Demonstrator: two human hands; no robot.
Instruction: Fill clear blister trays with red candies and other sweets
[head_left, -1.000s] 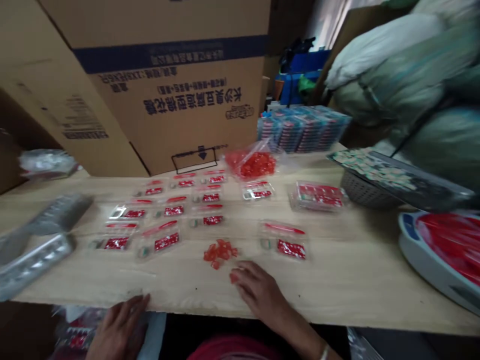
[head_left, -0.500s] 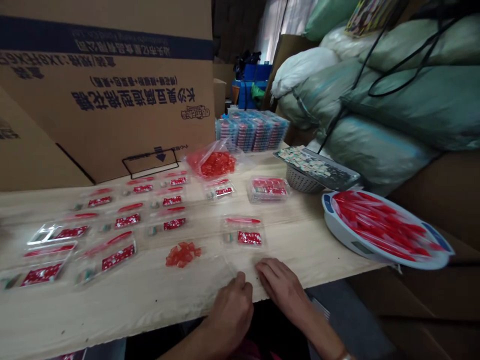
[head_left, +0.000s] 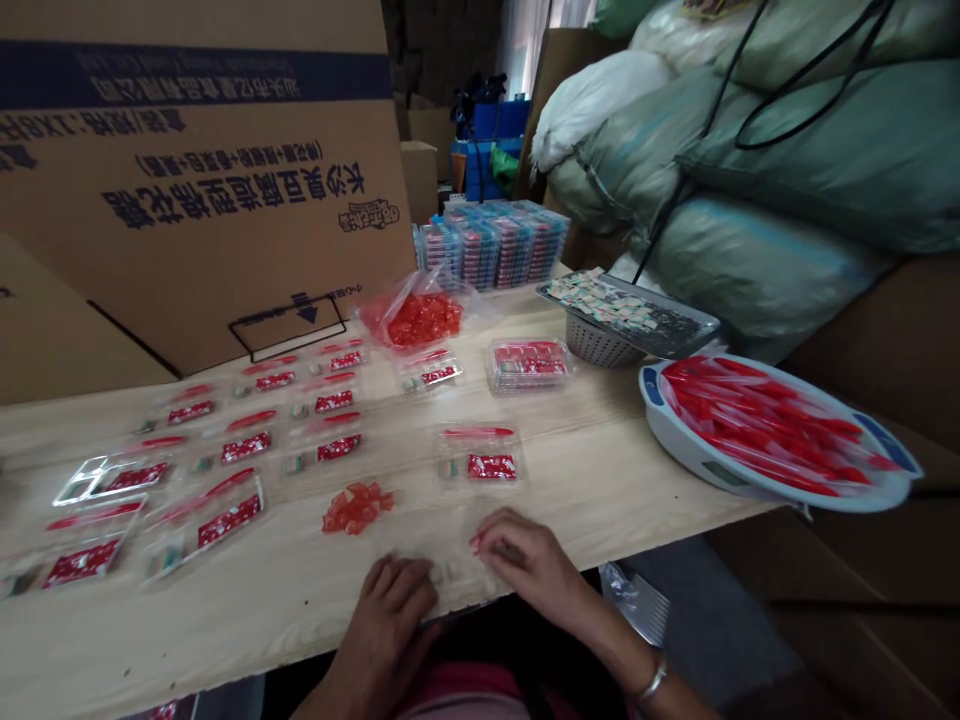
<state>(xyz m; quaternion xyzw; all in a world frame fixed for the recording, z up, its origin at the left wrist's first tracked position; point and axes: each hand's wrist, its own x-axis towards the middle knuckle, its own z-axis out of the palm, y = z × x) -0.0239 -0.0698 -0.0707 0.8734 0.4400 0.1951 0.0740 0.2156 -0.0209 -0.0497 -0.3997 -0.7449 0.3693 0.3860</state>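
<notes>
My left hand [head_left: 390,600] is at the table's front edge, fingers bent and together against the side of a clear plastic tray [head_left: 448,568] that is hard to see. Over the tray's right part, my right hand [head_left: 525,555] pinches thumb and forefinger, with a small reddish spot at the tips that I cannot make out. To the left lies a heap of small red translucent packets [head_left: 356,508]. Just beyond my hands sits a filled clear tray [head_left: 480,460] with a red stick-like piece and a red patterned sachet. Similar filled trays [head_left: 244,447] are spread across the left side.
A large carton [head_left: 247,240] stands behind the trays, beside an open bag of red packets [head_left: 424,320]. Further right are a stack of filled trays [head_left: 529,365], a metal tray of small sachets [head_left: 667,325] on a basket, and a white basin [head_left: 675,450] of wrapped red pieces.
My left hand has moved left along the table edge. My right hand has shifted slightly left and up, its fingers going from lying on the table to a pinch. The camera view has shifted slightly.
</notes>
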